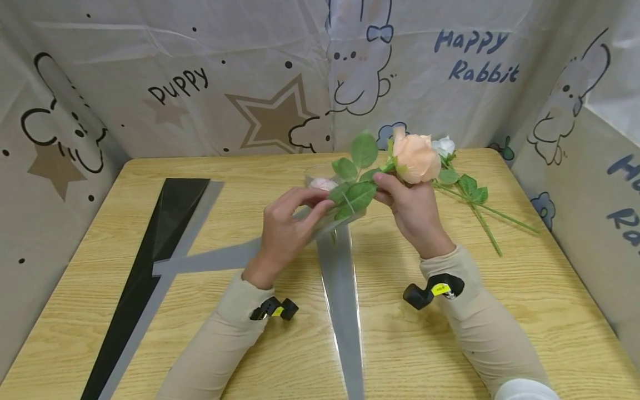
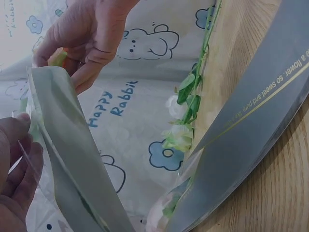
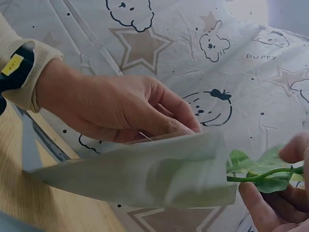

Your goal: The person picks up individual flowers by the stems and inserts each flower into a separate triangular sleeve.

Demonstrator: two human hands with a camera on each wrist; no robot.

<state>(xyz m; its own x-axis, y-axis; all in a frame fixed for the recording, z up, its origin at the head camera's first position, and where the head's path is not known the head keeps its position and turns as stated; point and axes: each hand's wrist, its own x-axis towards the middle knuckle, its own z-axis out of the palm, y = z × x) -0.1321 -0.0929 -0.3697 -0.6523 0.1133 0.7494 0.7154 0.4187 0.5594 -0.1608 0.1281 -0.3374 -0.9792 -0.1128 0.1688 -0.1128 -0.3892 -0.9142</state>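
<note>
Above the light wood-grain tabletop [image 1: 400, 344], a peach-coloured artificial rose [image 1: 416, 160] with green leaves was partly sleeved: its lower stem ran into the mouth of a translucent grey cone of film [image 3: 188, 174], while the bloom and some leaves stood outside. The right hand [image 1: 412, 205] had a narrow grip, thumb and fingers pinching the stem near the bloom; the left hand [image 1: 292, 222] had a narrow grip too, on the cone's rim. Below them, a pale pink rose head [image 1: 322, 184] showed at the wide end of a long grey sleeve [image 1: 340, 305], so that one looked already wrapped, though the hands partly hid it. Two white roses [image 2: 178, 135] lay bare at the right, and a flat, tapering black wrapper [image 1: 170, 211] lay at the left with no flower visible in it. The peach insertion appeared about midway; the white pair seemed untouched, and whether they needed sleeves could not be told.
</note>
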